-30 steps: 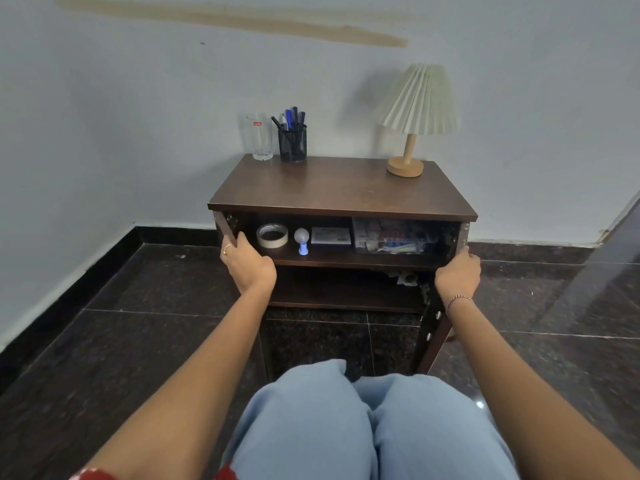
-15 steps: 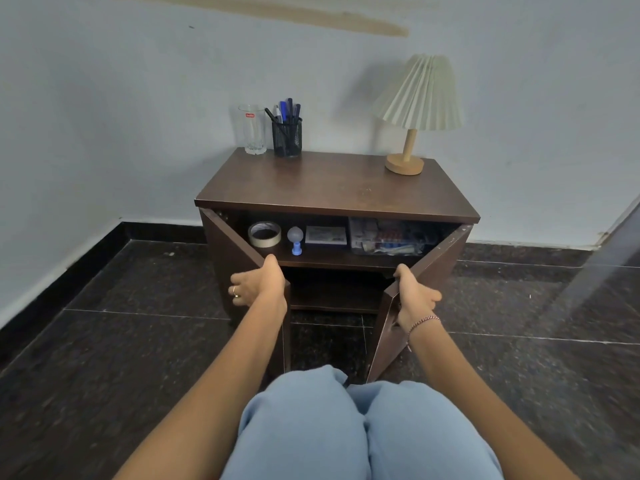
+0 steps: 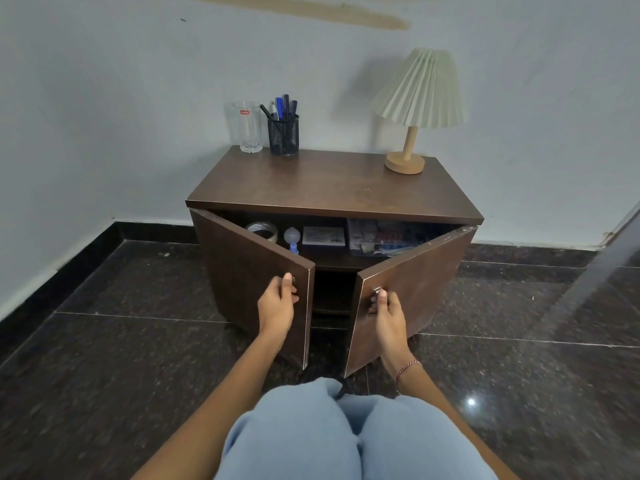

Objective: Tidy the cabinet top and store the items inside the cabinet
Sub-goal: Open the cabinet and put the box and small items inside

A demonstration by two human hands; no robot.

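Observation:
A dark brown cabinet point(image 3: 332, 188) stands against the wall, both doors partly ajar. My left hand point(image 3: 277, 303) grips the knob of the left door point(image 3: 249, 271). My right hand point(image 3: 386, 306) grips the knob of the right door point(image 3: 415, 282). Through the gap the upper shelf shows a tape roll point(image 3: 263, 229), a small blue-and-white bulb point(image 3: 292, 237), a flat box point(image 3: 323, 236) and a clear container of packets point(image 3: 377, 237). On the top stand a glass point(image 3: 247, 128), a black mesh pen holder point(image 3: 283, 133) and a pleated lamp point(image 3: 415, 109).
The cabinet sits on a dark polished stone floor point(image 3: 104, 341) beside a pale wall point(image 3: 104, 98) with a black skirting. My knees in light blue trousers point(image 3: 346, 434) are low in the view, close in front of the doors.
Both doors have swung inward from wide open to nearly together. My hands have come toward each other with the doors, and the shelf is now partly hidden.

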